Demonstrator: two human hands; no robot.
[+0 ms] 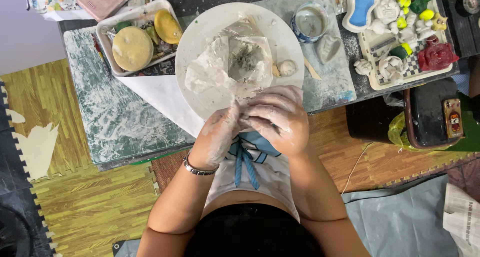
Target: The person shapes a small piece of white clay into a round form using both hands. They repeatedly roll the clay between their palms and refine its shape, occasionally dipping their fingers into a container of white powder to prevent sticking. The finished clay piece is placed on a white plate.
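Both my hands are coated in pale clay and pressed together at the near edge of a round white plate (200,32). My left hand (220,134) and my right hand (275,119) close around something small between the fingers; what it is stays hidden. On the plate lies a crumpled clear plastic sheet (225,67) smeared with grey clay, and a small clay ball (287,67) sits at its right. A silver bracelet (197,169) is on my left wrist.
A white tray (107,29) with yellow sponges stands at the left. A small cup (309,21) of cloudy water, a grey clay lump (327,48) and a wooden stick (312,69) lie right of the plate. Further right, a checkered tray (375,79) holds several clay figurines.
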